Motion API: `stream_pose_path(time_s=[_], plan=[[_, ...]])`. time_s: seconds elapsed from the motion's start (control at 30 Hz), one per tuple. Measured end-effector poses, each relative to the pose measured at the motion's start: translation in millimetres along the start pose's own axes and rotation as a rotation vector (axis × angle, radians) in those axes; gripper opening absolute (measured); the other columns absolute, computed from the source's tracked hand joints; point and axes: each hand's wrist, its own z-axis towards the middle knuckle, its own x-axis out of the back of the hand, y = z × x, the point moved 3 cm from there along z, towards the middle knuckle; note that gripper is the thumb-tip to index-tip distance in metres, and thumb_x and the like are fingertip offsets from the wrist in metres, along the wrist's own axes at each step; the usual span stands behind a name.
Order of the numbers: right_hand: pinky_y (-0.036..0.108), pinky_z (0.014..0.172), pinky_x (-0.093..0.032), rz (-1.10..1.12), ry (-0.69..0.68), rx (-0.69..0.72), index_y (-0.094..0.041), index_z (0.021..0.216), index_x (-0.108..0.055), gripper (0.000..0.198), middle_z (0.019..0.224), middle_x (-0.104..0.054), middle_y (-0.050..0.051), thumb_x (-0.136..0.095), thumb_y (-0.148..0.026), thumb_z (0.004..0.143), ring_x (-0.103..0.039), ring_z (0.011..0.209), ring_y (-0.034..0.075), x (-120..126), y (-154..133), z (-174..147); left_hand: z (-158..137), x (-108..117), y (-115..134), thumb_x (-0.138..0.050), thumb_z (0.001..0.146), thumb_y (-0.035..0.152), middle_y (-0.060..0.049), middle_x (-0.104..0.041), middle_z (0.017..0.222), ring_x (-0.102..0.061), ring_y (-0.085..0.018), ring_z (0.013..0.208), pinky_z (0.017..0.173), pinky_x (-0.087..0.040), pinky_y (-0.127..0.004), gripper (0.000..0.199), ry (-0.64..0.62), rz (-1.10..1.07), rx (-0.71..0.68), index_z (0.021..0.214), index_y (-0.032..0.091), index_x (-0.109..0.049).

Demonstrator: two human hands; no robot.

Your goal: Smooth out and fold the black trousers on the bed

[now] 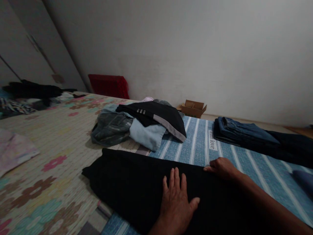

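Observation:
A black garment, long and laid out smooth, stretches across the bed in front of me; its near right part runs out of view, and I cannot tell for certain whether it is a pair of trousers. My left hand lies flat on its middle with the fingers stretched forward and the thumb out to the side. At the far edge of the cloth, my right hand is closed, with thumb and fingers pinching that edge.
Beyond the garment sits a heap of clothes with a black-and-grey piece on top. Folded jeans lie at the right on the blue striped sheet. A pink cloth and dark clothes are at left. An open cardboard box stands by the wall.

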Motion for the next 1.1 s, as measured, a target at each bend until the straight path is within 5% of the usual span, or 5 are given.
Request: stream_pose_path(time_s=[0.63,0.8,0.9,1.1], plan=[[0.029,0.061,-0.039,-0.137,0.117,-0.202,-0.017,0.084,-0.063,0.044,0.079,-0.069,0.011,-0.034,-0.048,0.095,-0.066,0.074,0.024,8,-3,-5,0,3,-1,-0.026,0.082,0.07,-0.017,-0.012,0.152,-0.003,-0.031,0.14,0.11,-0.009,-0.056,0.081,0.021,0.031,-0.018,0.143,0.016,-0.03],[0.03,0.071,-0.042,-0.132,0.223,-0.218,-0.018,0.092,-0.062,0.039,0.091,-0.066,0.011,-0.03,-0.04,0.097,-0.063,0.087,0.023,22,-35,-20,1,1,-2,-0.025,0.082,0.071,-0.018,-0.014,0.151,-0.004,-0.03,0.14,0.11,-0.009,-0.056,0.082,0.058,0.042,-0.025,0.142,0.015,-0.032],[0.035,0.083,-0.043,-0.062,0.274,-0.105,-0.019,0.1,-0.063,0.037,0.101,-0.065,0.011,-0.032,-0.039,0.095,-0.06,0.095,0.024,12,-67,-34,1,0,-3,-0.026,0.082,0.07,-0.018,-0.014,0.151,-0.005,-0.03,0.14,0.11,-0.009,-0.056,0.082,0.061,0.057,-0.025,0.142,0.015,-0.031],[0.049,0.108,-0.024,0.144,0.264,-0.003,-0.018,0.138,-0.04,0.065,0.146,-0.032,0.013,-0.036,-0.059,0.088,-0.025,0.135,0.03,-28,-89,-50,1,2,-4,-0.029,0.083,0.068,-0.016,-0.014,0.152,-0.006,-0.029,0.14,0.11,-0.01,-0.053,0.08,0.034,0.067,-0.012,0.143,0.016,-0.03]])
